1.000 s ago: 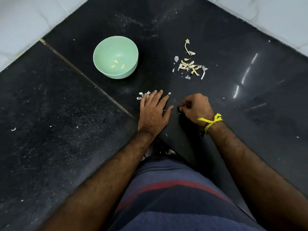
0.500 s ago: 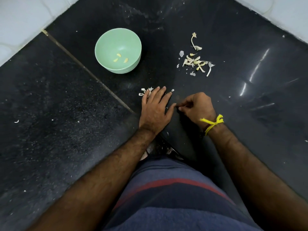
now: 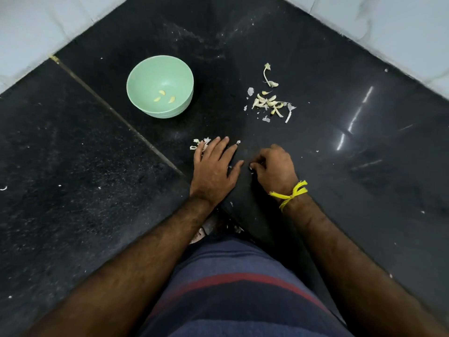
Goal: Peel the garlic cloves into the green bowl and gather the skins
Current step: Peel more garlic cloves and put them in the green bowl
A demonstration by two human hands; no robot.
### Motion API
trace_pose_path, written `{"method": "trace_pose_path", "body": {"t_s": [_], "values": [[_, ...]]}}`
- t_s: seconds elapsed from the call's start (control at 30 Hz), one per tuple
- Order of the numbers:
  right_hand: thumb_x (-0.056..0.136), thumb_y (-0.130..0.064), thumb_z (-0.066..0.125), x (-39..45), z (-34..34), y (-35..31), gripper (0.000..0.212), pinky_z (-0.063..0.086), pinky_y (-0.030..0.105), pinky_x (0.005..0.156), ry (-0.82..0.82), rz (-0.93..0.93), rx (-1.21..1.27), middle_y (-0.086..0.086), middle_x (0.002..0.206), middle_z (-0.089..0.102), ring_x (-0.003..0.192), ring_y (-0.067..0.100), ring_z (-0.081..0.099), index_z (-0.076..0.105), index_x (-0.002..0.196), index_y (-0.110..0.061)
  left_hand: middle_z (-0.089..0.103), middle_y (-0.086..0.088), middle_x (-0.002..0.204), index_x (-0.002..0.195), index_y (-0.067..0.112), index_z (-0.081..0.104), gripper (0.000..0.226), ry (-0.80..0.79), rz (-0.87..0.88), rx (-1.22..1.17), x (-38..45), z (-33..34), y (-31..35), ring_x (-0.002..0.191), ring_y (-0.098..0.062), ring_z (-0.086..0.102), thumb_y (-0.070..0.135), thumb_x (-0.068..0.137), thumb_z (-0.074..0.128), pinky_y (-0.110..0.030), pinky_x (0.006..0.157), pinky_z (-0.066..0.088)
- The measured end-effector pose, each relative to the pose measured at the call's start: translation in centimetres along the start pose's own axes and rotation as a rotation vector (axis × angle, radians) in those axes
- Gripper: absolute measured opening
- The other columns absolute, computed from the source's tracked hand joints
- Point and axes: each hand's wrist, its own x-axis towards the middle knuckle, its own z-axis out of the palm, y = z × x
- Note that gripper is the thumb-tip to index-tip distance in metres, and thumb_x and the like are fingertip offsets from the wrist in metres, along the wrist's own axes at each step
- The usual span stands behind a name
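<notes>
A green bowl [image 3: 160, 86] stands on the black stone surface and holds three peeled garlic cloves [image 3: 164, 96]. To its right lies a pile of unpeeled cloves and papery skins [image 3: 269, 103] with a dry stem [image 3: 266, 74] behind it. My left hand [image 3: 216, 166] lies flat on the stone, fingers straight, its fingertips touching a small heap of skins [image 3: 199, 144]. My right hand [image 3: 275, 167] is beside it, fingers curled, thumb and forefinger pinching a tiny white skin fragment [image 3: 251, 168] at the surface.
A brass seam [image 3: 116, 113] runs diagonally across the black stone [image 3: 73, 190]. White tiles [image 3: 401, 32] border the stone at the back on both sides. Small skin flecks [image 3: 238, 229] lie near my striped shorts [image 3: 243, 288]. A yellow thread [image 3: 290, 194] circles my right wrist.
The camera view shifted slightly. My right hand's fingertips moved a little on the stone beside the left thumb; the left hand stays flat in place.
</notes>
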Motion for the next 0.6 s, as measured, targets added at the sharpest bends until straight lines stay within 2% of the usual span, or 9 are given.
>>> {"method": "trace_pose_path", "body": {"t_s": [0.2, 0.37, 0.6], "values": [[0.087, -0.012, 0.068, -1.0, 2.0, 0.5, 0.013, 0.045, 0.042, 0.071, 0.181, -0.133, -0.103, 0.018, 0.094, 0.058, 0.087, 0.037, 0.056, 0.058, 0.086, -0.003, 0.061, -0.007, 0.139, 0.126, 0.015, 0.068, 0.041, 0.017, -0.002, 0.018, -0.1, 0.4, -0.1, 0.134, -0.025, 0.052, 0.040, 0.094, 0.063, -0.052, 0.117, 0.029], [0.089, -0.010, 0.063, -0.9, 2.1, 0.3, 0.013, 0.046, 0.044, 0.071, 0.165, -0.183, -0.220, 0.022, 0.098, 0.058, 0.088, 0.038, 0.056, 0.056, 0.093, 0.000, 0.061, -0.007, 0.139, 0.127, 0.015, 0.068, 0.041, 0.015, -0.002, 0.020, -0.1, 0.4, -0.2, 0.134, -0.025, 0.052, 0.040, 0.095, 0.061, -0.053, 0.117, 0.029], [0.070, 0.005, 0.069, -1.1, 2.7, -0.2, 0.021, 0.049, 0.042, 0.056, 0.206, -0.280, -0.363, 0.023, 0.084, 0.057, 0.071, 0.040, 0.058, 0.054, 0.084, 0.000, 0.060, -0.008, 0.140, 0.129, 0.015, 0.067, 0.041, -0.012, -0.011, 0.019, -0.1, 0.1, 0.0, 0.135, -0.025, 0.051, 0.040, 0.098, 0.059, -0.053, 0.117, 0.028]]}}
